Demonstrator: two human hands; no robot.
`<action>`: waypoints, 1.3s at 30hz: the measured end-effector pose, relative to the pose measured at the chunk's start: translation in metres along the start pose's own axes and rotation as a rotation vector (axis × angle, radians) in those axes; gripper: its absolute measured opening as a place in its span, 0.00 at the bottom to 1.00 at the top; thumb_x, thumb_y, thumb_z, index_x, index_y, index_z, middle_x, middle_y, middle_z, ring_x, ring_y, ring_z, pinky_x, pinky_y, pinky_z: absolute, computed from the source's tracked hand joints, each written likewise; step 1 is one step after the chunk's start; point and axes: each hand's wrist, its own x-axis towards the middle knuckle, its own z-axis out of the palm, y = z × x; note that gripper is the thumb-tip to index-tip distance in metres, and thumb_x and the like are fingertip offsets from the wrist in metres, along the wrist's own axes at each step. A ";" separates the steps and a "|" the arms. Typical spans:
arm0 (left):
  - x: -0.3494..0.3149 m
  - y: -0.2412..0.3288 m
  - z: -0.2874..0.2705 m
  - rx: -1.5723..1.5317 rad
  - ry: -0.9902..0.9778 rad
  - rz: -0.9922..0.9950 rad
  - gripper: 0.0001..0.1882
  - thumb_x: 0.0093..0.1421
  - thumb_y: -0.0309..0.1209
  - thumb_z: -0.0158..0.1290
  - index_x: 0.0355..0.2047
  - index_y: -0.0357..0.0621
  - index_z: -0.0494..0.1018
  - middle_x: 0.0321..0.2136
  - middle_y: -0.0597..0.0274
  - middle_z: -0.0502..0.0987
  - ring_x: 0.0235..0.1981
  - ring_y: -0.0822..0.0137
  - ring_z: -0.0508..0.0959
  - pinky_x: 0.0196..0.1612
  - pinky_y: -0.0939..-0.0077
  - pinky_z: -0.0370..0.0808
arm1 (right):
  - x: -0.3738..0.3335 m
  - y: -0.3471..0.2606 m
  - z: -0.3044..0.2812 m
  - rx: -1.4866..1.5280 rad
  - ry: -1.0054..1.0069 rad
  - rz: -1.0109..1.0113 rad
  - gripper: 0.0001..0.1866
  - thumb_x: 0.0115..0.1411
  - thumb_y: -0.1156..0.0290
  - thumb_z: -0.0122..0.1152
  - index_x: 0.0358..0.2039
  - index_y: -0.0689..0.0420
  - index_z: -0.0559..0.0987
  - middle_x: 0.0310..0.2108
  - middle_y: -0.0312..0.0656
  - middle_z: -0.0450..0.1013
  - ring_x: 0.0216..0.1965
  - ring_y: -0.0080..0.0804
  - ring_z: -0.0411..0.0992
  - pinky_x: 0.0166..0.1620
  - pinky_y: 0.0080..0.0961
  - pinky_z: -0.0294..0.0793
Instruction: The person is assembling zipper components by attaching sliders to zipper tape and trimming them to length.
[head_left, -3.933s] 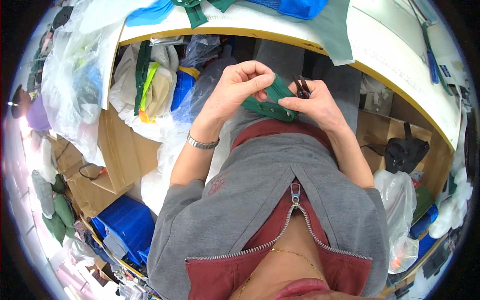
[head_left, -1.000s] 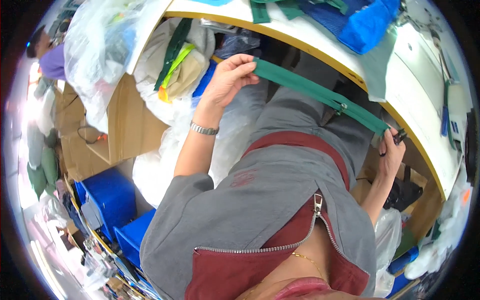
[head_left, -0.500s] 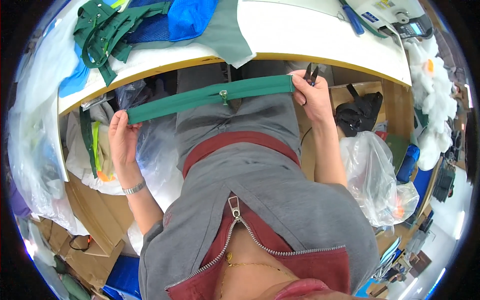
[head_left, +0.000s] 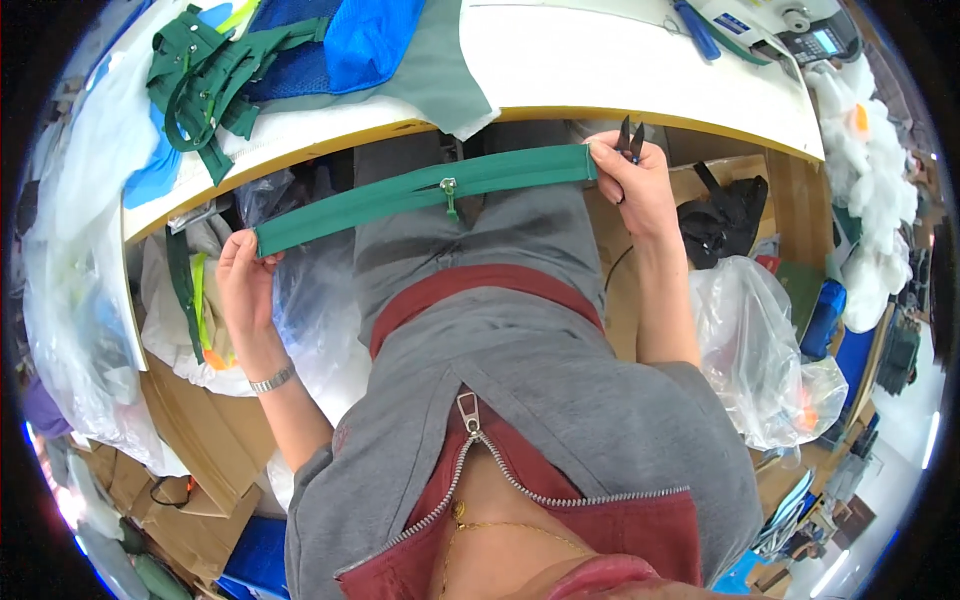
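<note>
A green zipper (head_left: 380,194) is stretched out flat between my two hands, above my lap and just short of the table edge. Its metal slider with a green pull hangs near the middle. My left hand (head_left: 246,275) pinches the left end between thumb and fingers. At the other end, slightly higher, my right hand (head_left: 636,180) grips the zipper by thumb and finger. Small dark thread snips (head_left: 630,140) are tucked in that same right hand, their blades pointing away from me past the fingers.
On the white table (head_left: 590,60) lie several green zippers (head_left: 200,85) in a heap, beside blue fabric (head_left: 370,45) and grey-green cloth. A blue-handled tool (head_left: 698,30) rests near a sewing machine (head_left: 765,25). Clear plastic bags (head_left: 745,350) and cardboard flank my legs.
The zipper stays stretched between both hands. My right hand has shifted slightly right, and the whole view has moved a little.
</note>
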 end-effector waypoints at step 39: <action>0.026 0.049 0.144 0.877 0.094 0.451 0.07 0.56 0.28 0.50 0.29 0.36 0.74 0.15 0.65 0.73 0.15 0.78 0.72 0.19 0.85 0.67 | 0.039 -0.066 -0.151 -0.638 0.747 -0.421 0.11 0.57 0.66 0.54 0.36 0.57 0.78 0.23 0.31 0.71 0.19 0.13 0.55 0.22 0.11 0.52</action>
